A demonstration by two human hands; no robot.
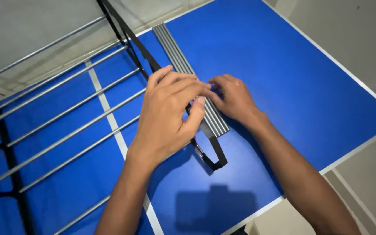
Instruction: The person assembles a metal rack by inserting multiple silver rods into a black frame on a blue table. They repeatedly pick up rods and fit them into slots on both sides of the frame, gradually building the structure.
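nearest the camera, two bare forearms reach out over a blue worktop (283, 65) with a white edge and a rounded corner at the right. a white stripe (118, 135) runs across the blue surface under the left arm. the left hand (168, 113) is above the near end of a grey ribbed strip (183, 69); its fingers (181, 85) are curled down and its thumb presses against the strip's side, so the hand is closed around the strip where a black frame bar (216, 154) crosses under it. the right hand (233, 98) lies just beside it, palm down, fingers bent with the tips resting on top of the same strip; how firmly it grips cannot be told, since the left hand hides the fingertips. the strip lies flat on the worktop and runs away from the hands toward the far edge. to the left, a rack of thin metal rods (66, 113) in a black frame stands over the worktop, its rods lying side by side and slanting up to the far left. beyond the worktop is pale floor (349, 30).
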